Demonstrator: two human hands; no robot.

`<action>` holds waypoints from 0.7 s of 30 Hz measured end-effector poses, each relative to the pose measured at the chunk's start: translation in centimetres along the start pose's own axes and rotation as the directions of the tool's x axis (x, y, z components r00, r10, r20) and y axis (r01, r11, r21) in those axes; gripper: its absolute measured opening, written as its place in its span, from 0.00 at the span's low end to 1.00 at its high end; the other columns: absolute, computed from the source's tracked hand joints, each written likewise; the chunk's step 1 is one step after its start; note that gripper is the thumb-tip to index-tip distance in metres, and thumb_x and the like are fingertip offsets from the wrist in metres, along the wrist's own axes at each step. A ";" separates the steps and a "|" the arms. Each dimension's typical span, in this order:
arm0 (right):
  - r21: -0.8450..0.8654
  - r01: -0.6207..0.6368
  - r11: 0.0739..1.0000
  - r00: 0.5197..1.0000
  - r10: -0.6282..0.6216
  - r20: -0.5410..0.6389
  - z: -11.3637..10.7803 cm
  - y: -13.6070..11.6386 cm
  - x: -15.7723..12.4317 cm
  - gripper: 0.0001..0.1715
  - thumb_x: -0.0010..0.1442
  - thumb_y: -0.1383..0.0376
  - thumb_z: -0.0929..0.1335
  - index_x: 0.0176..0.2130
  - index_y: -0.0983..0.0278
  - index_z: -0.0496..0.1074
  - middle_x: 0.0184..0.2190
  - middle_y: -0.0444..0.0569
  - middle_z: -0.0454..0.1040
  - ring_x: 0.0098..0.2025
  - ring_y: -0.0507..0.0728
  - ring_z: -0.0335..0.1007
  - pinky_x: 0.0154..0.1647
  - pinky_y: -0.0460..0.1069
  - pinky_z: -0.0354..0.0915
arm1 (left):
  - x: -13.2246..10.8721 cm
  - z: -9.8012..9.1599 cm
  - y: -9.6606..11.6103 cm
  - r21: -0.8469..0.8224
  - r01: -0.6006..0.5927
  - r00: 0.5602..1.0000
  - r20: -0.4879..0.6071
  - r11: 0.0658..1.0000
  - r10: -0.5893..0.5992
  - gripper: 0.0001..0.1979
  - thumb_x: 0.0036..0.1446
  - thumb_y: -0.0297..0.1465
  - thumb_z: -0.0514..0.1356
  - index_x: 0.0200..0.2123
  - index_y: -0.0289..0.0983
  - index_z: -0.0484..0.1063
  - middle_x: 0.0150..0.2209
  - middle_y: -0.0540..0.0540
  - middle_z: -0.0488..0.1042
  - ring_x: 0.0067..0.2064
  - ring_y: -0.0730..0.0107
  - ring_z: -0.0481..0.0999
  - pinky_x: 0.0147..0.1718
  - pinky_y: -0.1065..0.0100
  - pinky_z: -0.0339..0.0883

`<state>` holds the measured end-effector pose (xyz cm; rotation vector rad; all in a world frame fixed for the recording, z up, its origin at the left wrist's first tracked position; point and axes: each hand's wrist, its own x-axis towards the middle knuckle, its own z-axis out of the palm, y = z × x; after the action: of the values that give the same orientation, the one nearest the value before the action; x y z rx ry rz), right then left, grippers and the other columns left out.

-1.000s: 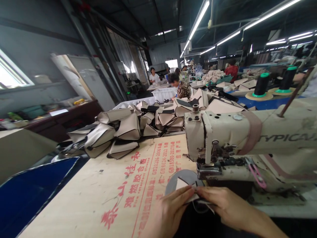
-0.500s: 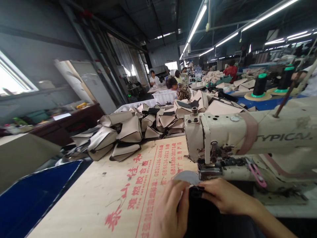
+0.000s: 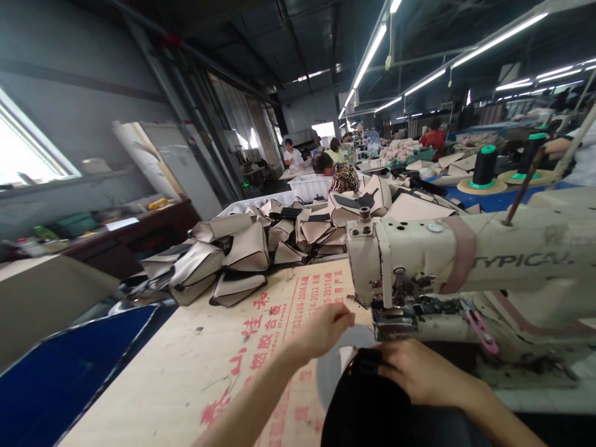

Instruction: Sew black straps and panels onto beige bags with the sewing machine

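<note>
My right hand [image 3: 416, 371] grips the upper edge of a black material piece [image 3: 367, 403], its fingers bent over the rim just below the sewing machine's [image 3: 367, 267] head. Apart from that piece, my left hand [image 3: 328, 332] is raised over the plywood board, fingers curled closed toward the needle area. Whatever it may be pinching is hidden or too thin to see. Under my left hand and beside the black piece lies a round grey disc [image 3: 328, 379], partly covered. Pink-handled thread snips [image 3: 482, 332] rest on the machine's lower arm.
A plywood board [image 3: 153, 385] with red printing spreads to the left. Beige bag pieces [image 3: 246, 245] with black edging are heaped behind it. Black thread cones [image 3: 484, 167] stand at right. A blue bin [image 3: 84, 366] is at lower left. Several people sit farther back.
My left hand has let go of the black piece and moved up and forward toward the machine head, now closed. My right hand keeps its hold almost in the same place.
</note>
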<state>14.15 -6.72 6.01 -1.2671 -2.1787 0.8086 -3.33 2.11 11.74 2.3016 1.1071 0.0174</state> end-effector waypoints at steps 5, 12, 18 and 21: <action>0.122 0.014 0.992 1.000 -0.011 -0.025 0.3 0.6 -0.6 0.15 0.65 0.63 0.59 0.46 0.62 0.70 0.42 0.48 0.73 0.45 0.56 0.69 0.48 0.47 0.61 | -3.3 3.8 -2.2 -0.059 0.152 0.953 -0.257 0.987 -0.162 0.11 0.59 0.32 0.48 0.29 0.36 0.68 0.28 0.48 0.72 0.33 0.67 0.72 0.32 0.68 0.67; 0.176 0.029 0.984 0.998 -0.019 -0.060 0.9 1.2 -0.8 0.16 0.65 0.62 0.59 0.43 0.64 0.72 0.42 0.51 0.73 0.44 0.57 0.68 0.47 0.47 0.61 | -6.2 6.8 -1.6 -0.042 -0.184 0.905 -0.397 0.982 0.153 0.20 0.56 0.31 0.55 0.54 0.42 0.65 0.52 0.45 0.70 0.53 0.63 0.69 0.52 0.64 0.64; 0.186 0.050 0.981 0.999 -0.053 0.013 -0.5 3.2 0.6 0.18 0.63 0.58 0.61 0.32 0.66 0.73 0.28 0.45 0.72 0.31 0.53 0.67 0.32 0.43 0.59 | -2.1 0.9 -1.9 -0.242 -0.324 0.944 -0.023 0.915 0.328 0.14 0.60 0.30 0.50 0.45 0.43 0.73 0.45 0.51 0.76 0.47 0.67 0.74 0.49 0.67 0.66; 0.205 0.021 0.979 1.000 -0.023 0.011 -0.3 3.5 0.3 0.20 0.65 0.57 0.60 0.32 0.66 0.73 0.27 0.44 0.71 0.30 0.52 0.66 0.30 0.43 0.59 | -2.2 1.2 -1.5 -0.226 -0.363 0.932 -0.073 0.904 0.356 0.13 0.59 0.32 0.54 0.45 0.42 0.73 0.45 0.48 0.75 0.47 0.66 0.73 0.49 0.67 0.65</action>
<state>16.36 -5.01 3.81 -1.1360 -2.0546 1.0065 -5.54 0.68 10.51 2.2591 0.6382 0.3110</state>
